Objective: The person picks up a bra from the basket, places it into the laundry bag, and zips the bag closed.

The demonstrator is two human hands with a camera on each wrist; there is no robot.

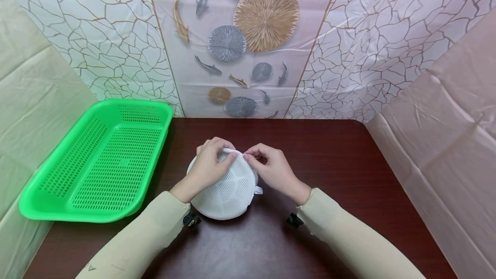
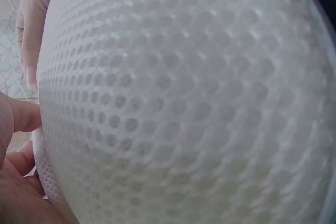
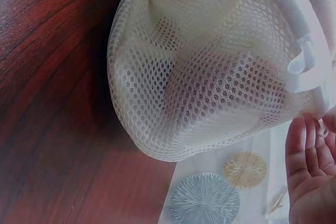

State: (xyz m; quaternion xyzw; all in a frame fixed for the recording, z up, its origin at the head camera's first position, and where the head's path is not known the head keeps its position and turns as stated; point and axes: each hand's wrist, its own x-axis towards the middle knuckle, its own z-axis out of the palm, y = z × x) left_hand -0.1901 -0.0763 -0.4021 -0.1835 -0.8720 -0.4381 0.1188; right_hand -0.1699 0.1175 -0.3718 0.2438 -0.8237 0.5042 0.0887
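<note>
A round white mesh laundry bag (image 1: 226,195) is held tilted over the table, its honeycomb mesh filling most of the left wrist view. At its upper edge my left hand (image 1: 207,165) grips the rim, thumb on the near face and fingers behind. Just to the right, my right hand (image 1: 277,169) pinches the same edge between thumb and fingers. In the right wrist view, a white band with a small fabric loop (image 3: 304,72) runs along the bag's side. What the right fingertips (image 3: 296,124) pinch is too small to tell.
A green plastic basket (image 1: 164,141) with slotted sides and base stands to the left on the dark reddish-brown table (image 1: 329,162). Patterned sheets (image 1: 368,55) hang behind the table, and plain beige cloth (image 1: 445,119) lines both sides.
</note>
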